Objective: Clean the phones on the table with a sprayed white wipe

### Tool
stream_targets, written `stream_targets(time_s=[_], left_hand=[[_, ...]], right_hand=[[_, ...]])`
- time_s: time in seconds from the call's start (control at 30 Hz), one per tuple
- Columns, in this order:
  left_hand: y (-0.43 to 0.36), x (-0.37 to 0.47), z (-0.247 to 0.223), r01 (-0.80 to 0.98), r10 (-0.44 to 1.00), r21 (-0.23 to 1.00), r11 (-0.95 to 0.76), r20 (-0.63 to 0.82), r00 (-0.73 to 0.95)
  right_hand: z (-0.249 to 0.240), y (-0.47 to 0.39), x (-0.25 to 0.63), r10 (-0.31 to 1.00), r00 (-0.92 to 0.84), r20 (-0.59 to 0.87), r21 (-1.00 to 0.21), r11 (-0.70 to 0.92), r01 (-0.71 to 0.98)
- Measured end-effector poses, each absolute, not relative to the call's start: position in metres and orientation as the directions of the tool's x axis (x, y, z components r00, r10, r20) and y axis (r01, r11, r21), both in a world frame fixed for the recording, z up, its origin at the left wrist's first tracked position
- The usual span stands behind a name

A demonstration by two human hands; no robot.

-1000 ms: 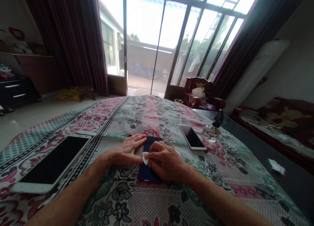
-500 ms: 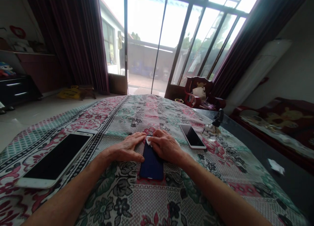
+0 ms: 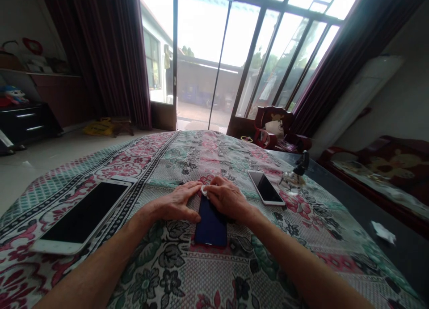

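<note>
A person's bare hands meet over a dark blue phone [image 3: 211,226] lying flat on a flowered tablecloth [image 3: 201,277], just below the centre of the frame. The right hand [image 3: 231,199], its fingers closed, pinches a small white tissue [image 3: 204,191] against the phone's far end, covering part of the upper right edge. The left hand [image 3: 177,204] is open and laid along the other side, thumb tip at the phone's left edge and fingertips close to the tissue; whether it presses down cannot be told. At the left of the frame, a large white phone [image 3: 85,215] with a black screen lies aslant on the cloth, while a smaller white-rimmed phone [image 3: 266,188] rests right of centre, near a clear, dark-topped object [image 3: 295,177]. A crumpled white piece [image 3: 383,232] sits on the dark surface at the lower right. Behind the table, daylight pours through tall glass doors [image 3: 204,85] at the top of the frame, flanked by purple curtains [image 3: 103,58], with a carved red chair [image 3: 273,128] right of centre and a yellow bag [image 3: 98,127] on the floor at left
</note>
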State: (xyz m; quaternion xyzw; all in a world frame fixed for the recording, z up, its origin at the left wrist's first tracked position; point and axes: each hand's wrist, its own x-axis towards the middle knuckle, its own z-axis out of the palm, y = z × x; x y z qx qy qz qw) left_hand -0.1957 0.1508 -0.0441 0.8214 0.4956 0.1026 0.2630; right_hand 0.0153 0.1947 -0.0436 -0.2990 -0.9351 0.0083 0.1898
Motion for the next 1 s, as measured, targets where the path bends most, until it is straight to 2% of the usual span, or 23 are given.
stream_targets(time_s=[0.27, 0.53, 1.0], left_hand=[[0.153, -0.197, -0.048, 0.758, 0.868, 0.524, -0.388, -0.071, 0.492], [0.154, -0.198, -0.052, 0.776, 0.871, 0.499, -0.386, -0.079, 0.484], [0.155, -0.197, -0.050, 0.760, 0.857, 0.509, -0.404, -0.080, 0.510]], right_hand=[[-0.036, 0.196, 0.012, 0.579, -0.751, 0.318, -0.064, 0.803, 0.593], [-0.033, 0.119, 0.041, 0.534, -0.810, 0.243, -0.165, 0.845, 0.508], [-0.052, 0.195, 0.048, 0.680, -0.594, 0.430, -0.250, 0.722, 0.645]])
